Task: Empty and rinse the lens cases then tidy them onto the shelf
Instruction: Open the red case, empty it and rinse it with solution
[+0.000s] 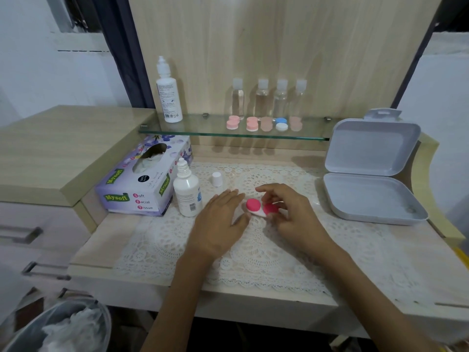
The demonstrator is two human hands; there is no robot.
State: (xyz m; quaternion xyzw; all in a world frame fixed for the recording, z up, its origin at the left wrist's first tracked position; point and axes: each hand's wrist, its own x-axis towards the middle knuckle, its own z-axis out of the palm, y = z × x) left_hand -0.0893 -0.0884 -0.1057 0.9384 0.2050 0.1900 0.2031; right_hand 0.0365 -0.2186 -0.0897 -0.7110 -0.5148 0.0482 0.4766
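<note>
A lens case [256, 208] with two dark pink caps on a white base sits on the lace mat between my hands. My right hand [289, 212] has its fingers curled round the right-hand cap. My left hand [220, 217] lies beside the left end of the case with straight fingers, the thumb touching the white base. Several other lens cases [252, 123], pink, beige and one blue and white [281, 123], stand in a row on the glass shelf [177, 128].
An uncapped solution bottle [187, 193] stands left of my left hand, its white cap [217, 179] loose behind. A tissue box [146, 177] is further left. An open grey box [370, 174] sits right. Bottles line the shelf; a bin [63, 326] is at lower left.
</note>
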